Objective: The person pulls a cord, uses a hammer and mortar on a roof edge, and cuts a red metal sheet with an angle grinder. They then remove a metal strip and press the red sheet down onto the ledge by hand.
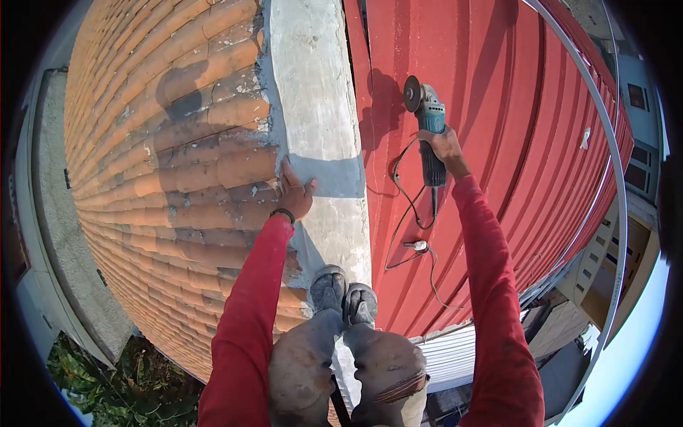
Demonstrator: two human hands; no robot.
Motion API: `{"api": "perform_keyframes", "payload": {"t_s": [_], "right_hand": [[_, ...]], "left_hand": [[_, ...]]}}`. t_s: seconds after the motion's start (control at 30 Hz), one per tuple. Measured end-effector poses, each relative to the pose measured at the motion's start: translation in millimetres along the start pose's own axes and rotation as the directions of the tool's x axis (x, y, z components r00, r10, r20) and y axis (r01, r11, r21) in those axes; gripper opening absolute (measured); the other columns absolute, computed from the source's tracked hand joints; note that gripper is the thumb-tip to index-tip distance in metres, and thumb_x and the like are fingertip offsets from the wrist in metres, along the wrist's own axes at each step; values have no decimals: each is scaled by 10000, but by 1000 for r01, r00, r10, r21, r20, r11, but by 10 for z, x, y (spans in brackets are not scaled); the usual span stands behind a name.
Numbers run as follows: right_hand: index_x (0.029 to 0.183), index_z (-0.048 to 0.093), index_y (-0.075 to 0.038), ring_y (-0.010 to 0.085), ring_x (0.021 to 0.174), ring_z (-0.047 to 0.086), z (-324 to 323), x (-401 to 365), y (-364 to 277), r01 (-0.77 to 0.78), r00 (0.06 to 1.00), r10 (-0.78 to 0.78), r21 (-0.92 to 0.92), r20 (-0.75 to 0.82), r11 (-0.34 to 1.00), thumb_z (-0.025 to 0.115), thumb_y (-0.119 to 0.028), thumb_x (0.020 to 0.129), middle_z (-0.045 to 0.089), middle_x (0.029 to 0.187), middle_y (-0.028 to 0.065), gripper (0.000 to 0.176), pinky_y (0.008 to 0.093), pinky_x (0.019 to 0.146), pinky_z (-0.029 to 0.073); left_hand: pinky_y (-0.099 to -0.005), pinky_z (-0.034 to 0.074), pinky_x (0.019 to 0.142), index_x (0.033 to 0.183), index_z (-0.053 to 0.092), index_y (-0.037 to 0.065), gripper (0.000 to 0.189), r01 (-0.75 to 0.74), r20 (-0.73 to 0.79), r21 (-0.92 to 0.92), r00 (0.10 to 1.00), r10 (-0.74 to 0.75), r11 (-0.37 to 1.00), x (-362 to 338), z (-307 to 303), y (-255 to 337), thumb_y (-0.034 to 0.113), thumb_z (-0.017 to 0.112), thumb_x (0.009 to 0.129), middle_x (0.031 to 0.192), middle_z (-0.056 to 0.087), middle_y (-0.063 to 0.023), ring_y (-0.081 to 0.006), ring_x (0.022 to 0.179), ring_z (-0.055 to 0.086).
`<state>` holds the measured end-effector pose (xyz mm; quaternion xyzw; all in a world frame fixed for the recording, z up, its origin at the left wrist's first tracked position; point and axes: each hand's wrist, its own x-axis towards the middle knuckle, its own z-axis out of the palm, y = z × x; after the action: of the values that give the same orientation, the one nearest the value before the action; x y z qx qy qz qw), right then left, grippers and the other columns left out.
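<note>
My right hand [442, 147] is wrapped round the body of a teal and black angle grinder [433, 117], held up over the red metal roof [491, 85]. The grinder's dark disc [412, 93] points up and to the left, touching nothing. A black cable [405, 199] hangs from its lower end down to a plug connection [420, 246] on the red sheets. My left hand [295, 193] rests with fingers spread on the left edge of the grey concrete ridge [313, 85], beside the orange roof tiles [206, 171].
My shoes [329, 288] stand on the ridge. A long pale metal tube or wire [617, 178] curves down the right side. Beyond the roof edges are neighbouring buildings [637, 164], a white corrugated roof [448, 356] and green plants [121, 384] at the lower left.
</note>
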<state>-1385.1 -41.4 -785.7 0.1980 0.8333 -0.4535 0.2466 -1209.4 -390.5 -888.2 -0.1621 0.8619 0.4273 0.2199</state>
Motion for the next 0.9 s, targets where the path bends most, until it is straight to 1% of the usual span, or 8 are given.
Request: {"api": "perform_keyframes", "payload": {"t_s": [0.07, 0.3, 0.37, 0.6, 0.7, 0.77, 0.87, 0.9], "right_hand": [[991, 585, 7, 167, 652, 598, 244, 146, 36, 12, 1000, -12, 89, 1, 996, 755, -200, 704, 616, 772, 67, 393, 334, 603, 507], [959, 595, 7, 173, 640, 610, 656, 391, 313, 133, 989, -137, 66, 49, 989, 750, -222, 715, 632, 774, 80, 369, 327, 596, 511], [933, 600, 19, 178, 614, 617, 647, 434, 378, 169, 984, -175, 117, 35, 979, 759, -234, 688, 636, 751, 88, 386, 333, 574, 514], [862, 615, 19, 190, 572, 623, 743, 445, 374, 151, 986, -160, 140, 55, 978, 748, -215, 695, 636, 719, 92, 317, 334, 541, 518], [882, 613, 18, 191, 571, 628, 791, 452, 402, 125, 988, -138, 168, 64, 978, 746, -196, 716, 633, 724, 90, 302, 326, 532, 525], [912, 608, 19, 189, 571, 632, 806, 483, 361, 102, 990, -120, 199, 79, 975, 747, -179, 735, 632, 734, 89, 299, 321, 522, 532], [906, 611, 14, 188, 570, 634, 814, 532, 365, 107, 989, -124, 208, 75, 972, 743, -184, 737, 630, 733, 88, 292, 317, 522, 530], [904, 613, 13, 187, 572, 633, 814, 553, 382, 123, 989, -134, 170, 57, 978, 743, -188, 736, 631, 733, 88, 292, 317, 523, 527]], "left_hand": [[-607, 174, 1134, 1516, -124, 85, 944, -16, -14, 28, 1000, 17, 999, 7, -80, 96, 453, 530, 944, 1556, 66, -274, -451, 1441, 147], [-576, 173, 1143, 1505, -94, 14, 969, -133, -64, -23, 989, 132, 991, -27, 19, -69, 529, 505, 944, 1552, 60, -282, -458, 1443, 120], [-505, 207, 1153, 1508, 6, -15, 913, -263, -189, -79, 951, 245, 961, -9, 47, -51, 528, 490, 957, 1543, 115, -291, -425, 1442, 163], [-405, 292, 1127, 1446, 331, -12, 611, -225, -155, -267, 970, 189, 937, -663, -400, -291, 404, 459, 1016, 1445, 400, -241, -360, 1366, 366], [-384, 378, 1066, 1384, 445, 17, 497, -266, -214, -265, 953, 212, 927, -968, -593, -381, 363, 456, 1027, 1362, 504, -178, -304, 1257, 499], [-334, 464, 948, 1335, 506, 38, 422, -172, -281, -556, 960, 11, 813, -1140, -771, -276, 328, 453, 1034, 1264, 564, -143, -220, 1113, 585], [-306, 490, 851, 1270, 552, 24, 427, -214, -294, -546, 954, 54, 810, -1502, -1266, 158, 363, 468, 1025, 1171, 600, -114, -170, 1037, 598], [-301, 489, 812, 1240, 570, 22, 433, -317, -333, -526, 931, 151, 790, -1667, -1458, 340, 380, 492, 1010, 1131, 617, -105, -163, 1003, 603]]}}
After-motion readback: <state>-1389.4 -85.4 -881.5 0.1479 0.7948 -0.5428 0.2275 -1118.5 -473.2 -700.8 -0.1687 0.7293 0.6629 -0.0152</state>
